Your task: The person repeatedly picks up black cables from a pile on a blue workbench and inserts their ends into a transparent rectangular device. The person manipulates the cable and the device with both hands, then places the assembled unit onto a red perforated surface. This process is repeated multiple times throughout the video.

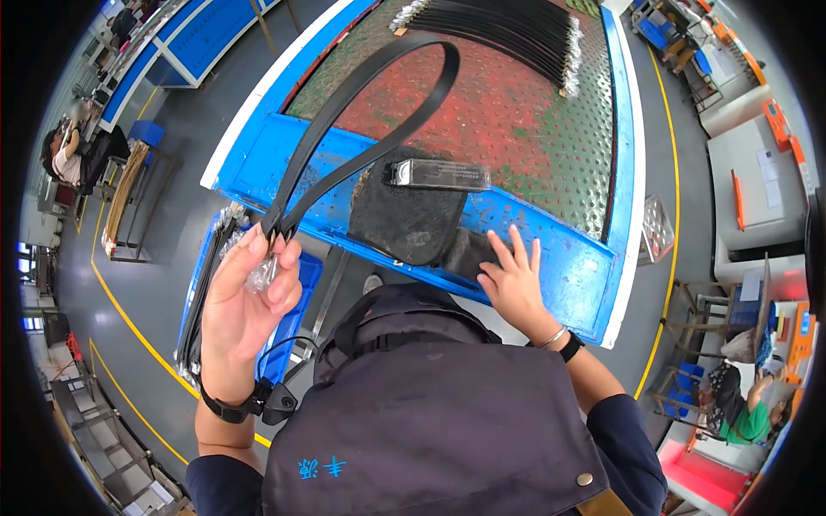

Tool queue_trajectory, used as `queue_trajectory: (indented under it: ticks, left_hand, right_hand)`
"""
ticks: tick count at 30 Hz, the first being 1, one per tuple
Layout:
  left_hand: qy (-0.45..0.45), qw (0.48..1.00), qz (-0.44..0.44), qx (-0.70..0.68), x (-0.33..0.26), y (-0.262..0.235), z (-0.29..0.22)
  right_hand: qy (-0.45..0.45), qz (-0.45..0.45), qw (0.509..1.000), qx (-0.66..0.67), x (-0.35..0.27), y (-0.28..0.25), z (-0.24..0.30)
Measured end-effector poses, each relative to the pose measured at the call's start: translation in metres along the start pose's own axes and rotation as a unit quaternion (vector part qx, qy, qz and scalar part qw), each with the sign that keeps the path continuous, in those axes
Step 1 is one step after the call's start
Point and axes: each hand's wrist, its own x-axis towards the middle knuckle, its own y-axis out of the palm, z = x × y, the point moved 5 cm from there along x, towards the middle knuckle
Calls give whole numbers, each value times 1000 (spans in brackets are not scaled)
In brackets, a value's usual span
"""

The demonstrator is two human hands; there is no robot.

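Observation:
My left hand (pixel 251 284), raised at the left of the bench, is closed round the two ends of a long black flat strip (pixel 344 95). The strip bends up into a tall loop over the bench, and clear plastic shows at its ends between my fingers. My right hand (pixel 514 279) has its fingers spread and lies by the bench's near edge, next to a dark flap (pixel 466 253); it holds nothing. Between my hands a worn black pad (pixel 404 215) lies over the edge. A clear, shiny rectangular block (pixel 443 175) rests at the pad's far side.
The blue bench (pixel 568 275) has a studded metal top with red and green paint. Black strips with plastic-wrapped ends (pixel 490 30) lie at its far side. A blue crate (pixel 297 297) with more strips stands below left. People sit at the far left and lower right.

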Motion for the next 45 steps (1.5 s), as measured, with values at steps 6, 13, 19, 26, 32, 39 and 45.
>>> queue_trajectory:
  ticks: [6,13,19,26,32,39,45]
  left_hand:
    - [63,998,8,5,-6,0,-8]
    - [299,864,-114,390,-36,2,-29]
    - [385,741,-85,544,-55,27,-43]
    - [432,686,-60,582,-62,35,-49]
    - [458,652,-73,600,-67,40,-55]
    - [417,697,-44,582,-58,57,-51]
    - [413,690,26,594,-44,87,-43]
  right_hand:
    - [-35,-16,999,-19,8,6,0]
    - [30,-137,988,68,87,-28,-36]
    - [-5,-95,986,136,122,-5,-56]
    - [79,-112,805,577,119,8,-54]
    - [125,-257,570,770,102,-36,-68]
    - [-123,-262,519,804,59,-168,-15]
    - [-26,-361,650,668,48,-189,55]
